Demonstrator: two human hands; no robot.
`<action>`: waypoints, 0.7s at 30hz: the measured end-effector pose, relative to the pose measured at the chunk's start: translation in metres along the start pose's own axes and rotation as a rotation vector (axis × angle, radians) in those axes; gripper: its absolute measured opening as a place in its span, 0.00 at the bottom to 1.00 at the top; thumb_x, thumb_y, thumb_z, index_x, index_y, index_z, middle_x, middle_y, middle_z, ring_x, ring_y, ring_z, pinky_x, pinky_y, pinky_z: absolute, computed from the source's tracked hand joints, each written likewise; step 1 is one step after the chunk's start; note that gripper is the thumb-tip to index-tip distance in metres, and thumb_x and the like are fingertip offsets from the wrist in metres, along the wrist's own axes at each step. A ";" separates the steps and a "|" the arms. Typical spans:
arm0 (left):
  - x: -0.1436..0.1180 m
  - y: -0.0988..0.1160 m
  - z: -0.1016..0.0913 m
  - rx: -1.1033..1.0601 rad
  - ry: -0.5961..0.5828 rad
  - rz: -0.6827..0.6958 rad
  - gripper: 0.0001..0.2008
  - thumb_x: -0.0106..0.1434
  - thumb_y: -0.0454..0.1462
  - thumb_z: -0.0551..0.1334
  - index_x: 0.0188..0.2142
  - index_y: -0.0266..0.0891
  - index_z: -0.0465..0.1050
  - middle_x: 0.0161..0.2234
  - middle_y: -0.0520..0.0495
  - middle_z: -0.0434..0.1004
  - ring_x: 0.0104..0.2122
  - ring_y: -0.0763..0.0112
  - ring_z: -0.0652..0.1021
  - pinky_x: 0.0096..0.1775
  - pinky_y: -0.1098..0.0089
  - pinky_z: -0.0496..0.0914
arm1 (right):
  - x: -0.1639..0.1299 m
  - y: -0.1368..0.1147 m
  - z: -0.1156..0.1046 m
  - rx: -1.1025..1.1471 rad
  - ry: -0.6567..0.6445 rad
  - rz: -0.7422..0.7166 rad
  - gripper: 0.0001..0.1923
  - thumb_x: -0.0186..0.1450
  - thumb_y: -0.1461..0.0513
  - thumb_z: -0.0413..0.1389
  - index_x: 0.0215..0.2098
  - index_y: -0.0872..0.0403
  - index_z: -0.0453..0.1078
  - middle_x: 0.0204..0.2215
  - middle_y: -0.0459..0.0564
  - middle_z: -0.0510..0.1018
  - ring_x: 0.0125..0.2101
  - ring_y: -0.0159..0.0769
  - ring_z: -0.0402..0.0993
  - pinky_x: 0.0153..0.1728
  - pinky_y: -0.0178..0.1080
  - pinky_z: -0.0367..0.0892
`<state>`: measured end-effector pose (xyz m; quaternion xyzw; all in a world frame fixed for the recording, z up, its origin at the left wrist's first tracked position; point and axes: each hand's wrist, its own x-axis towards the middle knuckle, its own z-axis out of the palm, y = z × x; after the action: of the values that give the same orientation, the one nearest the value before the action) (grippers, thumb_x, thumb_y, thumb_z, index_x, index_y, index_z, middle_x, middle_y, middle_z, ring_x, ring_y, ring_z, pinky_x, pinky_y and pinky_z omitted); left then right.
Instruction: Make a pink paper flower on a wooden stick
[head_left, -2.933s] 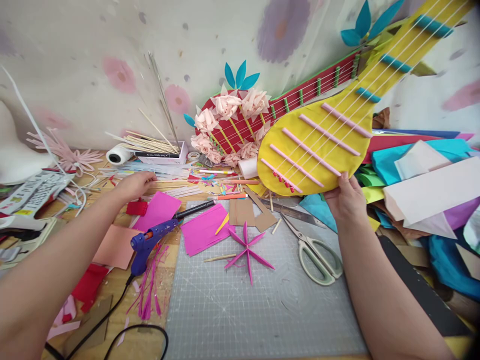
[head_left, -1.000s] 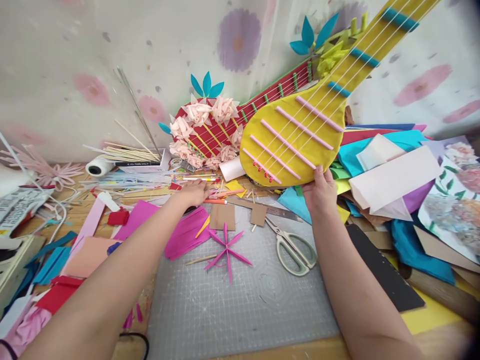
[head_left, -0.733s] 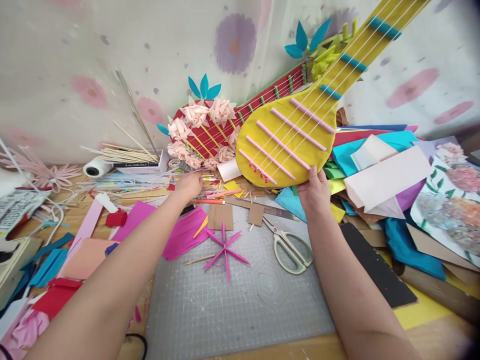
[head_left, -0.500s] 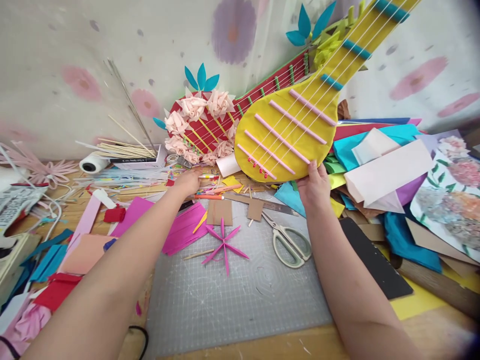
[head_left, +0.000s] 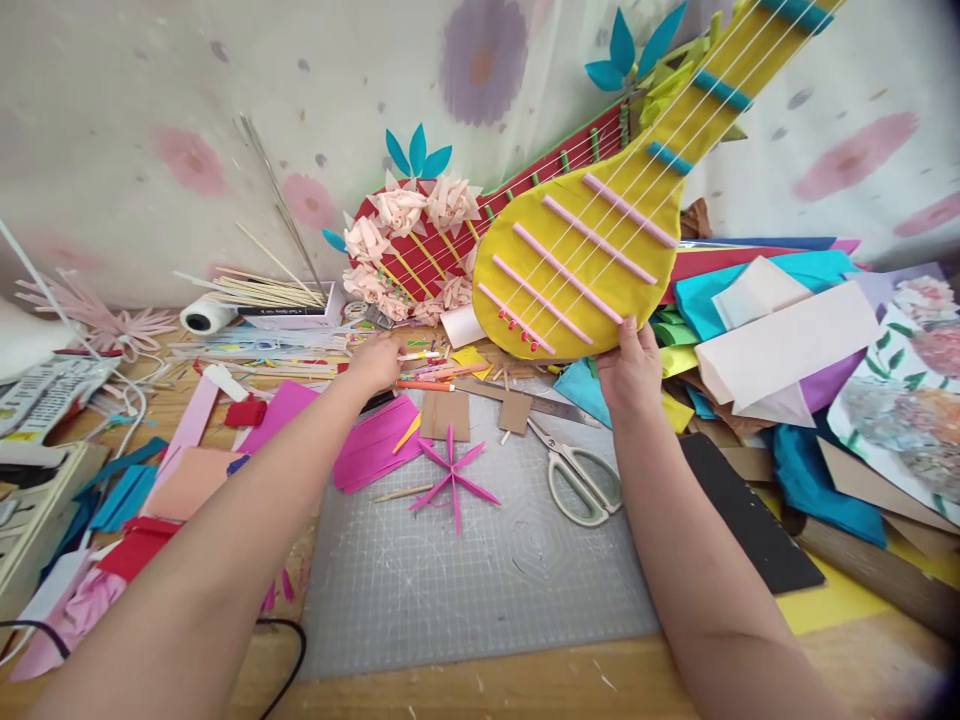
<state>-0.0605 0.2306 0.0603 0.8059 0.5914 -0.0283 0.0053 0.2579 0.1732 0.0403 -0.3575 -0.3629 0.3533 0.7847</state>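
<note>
My right hand (head_left: 634,372) grips the lower edge of a yellow paper guitar (head_left: 577,262) with pink bars and white strings, held tilted above the table. My left hand (head_left: 376,361) reaches forward into a litter of coloured sticks and pens (head_left: 431,372) at the back of the cutting mat; I cannot tell what its fingers hold. Behind the yellow guitar leans a red guitar (head_left: 420,245) decorated with pale pink paper roses.
A grey cutting mat (head_left: 480,560) carries a pink paper star (head_left: 452,480), scissors (head_left: 574,478), cardboard pieces (head_left: 445,414) and magenta paper (head_left: 375,450). Coloured paper sheets (head_left: 780,340) pile at the right. Skewers in a box (head_left: 281,295), a tape roll (head_left: 204,316) and paper scraps lie at the left.
My left hand has moved from the far left of the table to the stick pile near the middle. My right hand has kept its hold on the yellow guitar.
</note>
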 end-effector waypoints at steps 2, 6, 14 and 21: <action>-0.010 0.008 -0.005 -0.023 0.038 0.045 0.14 0.56 0.36 0.53 0.40 0.39 0.72 0.43 0.42 0.72 0.46 0.61 0.70 0.48 0.65 0.64 | -0.001 0.001 0.001 0.006 -0.003 0.006 0.16 0.55 0.51 0.57 0.40 0.47 0.68 0.44 0.44 0.73 0.46 0.35 0.69 0.44 0.45 0.69; -0.032 0.022 -0.008 -0.134 -0.036 0.140 0.16 0.57 0.41 0.55 0.44 0.40 0.69 0.43 0.45 0.72 0.44 0.63 0.71 0.46 0.67 0.65 | -0.004 0.004 0.004 0.016 -0.010 0.025 0.18 0.54 0.51 0.57 0.41 0.47 0.67 0.45 0.45 0.73 0.47 0.36 0.69 0.42 0.45 0.69; -0.059 0.025 -0.009 -0.173 -0.156 0.315 0.13 0.59 0.38 0.51 0.35 0.40 0.73 0.40 0.47 0.73 0.44 0.67 0.71 0.47 0.68 0.64 | -0.017 0.013 0.016 -0.025 -0.067 0.061 0.20 0.54 0.49 0.56 0.43 0.46 0.67 0.47 0.45 0.72 0.48 0.37 0.68 0.44 0.46 0.68; -0.080 0.042 -0.017 -0.246 -0.167 0.359 0.14 0.59 0.33 0.51 0.38 0.39 0.73 0.44 0.46 0.74 0.46 0.68 0.71 0.49 0.67 0.63 | -0.023 0.017 0.022 -0.086 -0.101 0.080 0.19 0.55 0.50 0.56 0.43 0.46 0.67 0.46 0.46 0.72 0.49 0.38 0.67 0.45 0.45 0.67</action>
<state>-0.0434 0.1426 0.0802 0.8862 0.4353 -0.0211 0.1575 0.2234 0.1693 0.0292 -0.3868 -0.4023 0.3862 0.7344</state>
